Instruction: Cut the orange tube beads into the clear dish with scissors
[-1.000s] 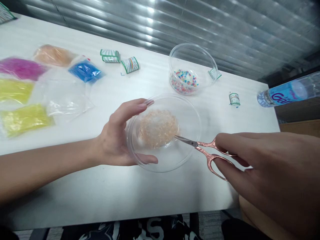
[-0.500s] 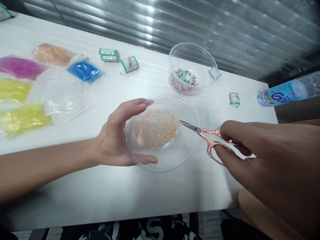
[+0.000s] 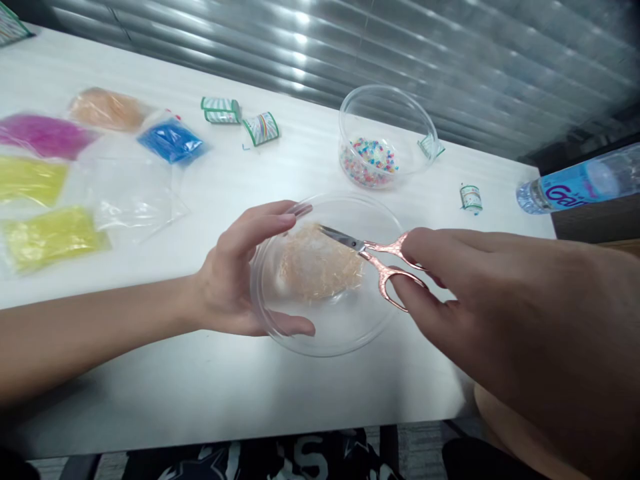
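Observation:
My left hand (image 3: 235, 273) grips the left rim of a clear plastic bowl (image 3: 345, 333), thumb at the near side and fingers curled over the far rim. A loose heap of pale orange beads (image 3: 317, 267) lies in the bowl. My right hand (image 3: 490, 307) holds small rose-gold scissors (image 3: 373, 257) by the loops, fingers closed through them. The scissor blades are together and their tip rests over the far side of the bead heap.
A second clear bowl (image 3: 387, 110) with mixed coloured beads stands behind. Bags of pink, yellow, orange and blue beads (image 3: 170, 141) lie at the left, with an empty clear bag (image 3: 135, 200). Small thread spools (image 3: 220, 110) dot the white table (image 3: 225, 387). A water bottle (image 3: 580, 183) lies far right.
My right hand has moved left and away from me, carrying the scissors from the bowl's right edge to over the beads. My left hand and the bowl have barely shifted.

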Demonstrator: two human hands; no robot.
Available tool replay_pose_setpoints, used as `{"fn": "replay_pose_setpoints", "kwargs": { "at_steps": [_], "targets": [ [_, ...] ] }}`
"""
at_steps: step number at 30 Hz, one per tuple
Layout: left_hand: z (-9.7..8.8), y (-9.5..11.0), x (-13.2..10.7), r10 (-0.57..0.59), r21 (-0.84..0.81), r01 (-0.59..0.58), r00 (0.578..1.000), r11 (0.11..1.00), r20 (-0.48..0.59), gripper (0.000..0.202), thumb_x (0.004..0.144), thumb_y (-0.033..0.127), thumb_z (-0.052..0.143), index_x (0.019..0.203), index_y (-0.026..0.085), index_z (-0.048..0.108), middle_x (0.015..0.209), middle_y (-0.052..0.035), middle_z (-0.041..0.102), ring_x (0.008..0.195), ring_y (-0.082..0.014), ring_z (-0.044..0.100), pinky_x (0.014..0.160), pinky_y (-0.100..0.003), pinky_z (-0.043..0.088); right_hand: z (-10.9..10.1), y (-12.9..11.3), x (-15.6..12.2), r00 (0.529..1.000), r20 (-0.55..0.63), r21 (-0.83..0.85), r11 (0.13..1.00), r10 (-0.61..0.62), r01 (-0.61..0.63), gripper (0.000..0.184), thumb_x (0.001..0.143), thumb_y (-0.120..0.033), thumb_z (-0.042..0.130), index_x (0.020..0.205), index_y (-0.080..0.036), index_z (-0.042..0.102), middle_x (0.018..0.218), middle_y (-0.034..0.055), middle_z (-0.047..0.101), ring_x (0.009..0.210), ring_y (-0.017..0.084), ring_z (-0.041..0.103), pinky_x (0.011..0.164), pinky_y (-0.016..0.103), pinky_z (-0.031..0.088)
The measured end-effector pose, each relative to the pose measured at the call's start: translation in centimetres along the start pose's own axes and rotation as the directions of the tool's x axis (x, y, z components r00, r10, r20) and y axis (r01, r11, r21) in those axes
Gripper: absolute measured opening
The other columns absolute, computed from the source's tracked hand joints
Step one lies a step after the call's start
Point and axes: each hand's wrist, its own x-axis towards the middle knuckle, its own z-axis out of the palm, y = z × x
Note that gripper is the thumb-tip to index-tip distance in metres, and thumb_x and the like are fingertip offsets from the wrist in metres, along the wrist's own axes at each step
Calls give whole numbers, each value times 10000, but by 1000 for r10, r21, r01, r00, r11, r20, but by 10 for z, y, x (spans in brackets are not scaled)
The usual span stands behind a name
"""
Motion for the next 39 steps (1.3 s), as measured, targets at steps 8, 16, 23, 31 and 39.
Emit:
{"fn": "replay_pose_setpoints", "kwargs": {
  "at_steps": [8, 16, 23, 31, 39],
  "targets": [
    [1, 3, -1, -41, 2, 41, 999, 999, 6, 1287, 396, 492, 947, 1492, 200, 339, 1405, -146, 514, 1207, -386, 568, 1031, -564, 531, -4, -5, 4, 981, 77, 181, 970, -179, 163, 221, 722, -213, 649, 653, -264, 445, 505, -43, 543, 397, 203, 464, 452, 294, 102],
    [0, 3, -1, -73, 15, 73, 997, 997, 1, 1215, 438, 493, 935, 1482, 267, 355, 1414, -115, 514, 1219, -363, 563, 1027, -538, 546, 1, 20, -20, 974, 204, 1, 995, -97, 98, 171, 791, -299, 555, 659, -281, 447, 411, -53, 465, 316, 202, 434, 461, 283, 72],
    [1, 2, -5, -84, -14, 84, 996, 996, -4, 1213, 441, 477, 942, 1481, 265, 355, 1426, -130, 496, 1212, -358, 572, 957, -506, 597, -1, 7, -4, 994, 94, -200, 979, 48, -28, 200, 853, -313, 490, 668, -269, 427, 407, -15, 400, 329, 194, 376, 470, 270, 91],
    [3, 3, 1, -51, -5, 50, 999, 999, -19, 1248, 411, 477, 949, 1480, 202, 366, 1397, -148, 525, 1195, -372, 576, 932, -521, 598, -4, -7, 7, 991, 68, 138, 985, -117, 107, 141, 781, -232, 600, 702, -260, 486, 520, -32, 533, 404, 184, 451, 448, 276, 85],
    [2, 4, -2, -96, 1, 96, 995, 995, -10, 1205, 433, 459, 946, 1474, 265, 372, 1417, -112, 514, 1218, -359, 566, 991, -532, 574, -2, 11, -13, 967, 241, -5, 997, -78, 81, 203, 776, -317, 573, 612, -279, 460, 431, -25, 481, 361, 215, 433, 473, 295, 87]
  ]
}}
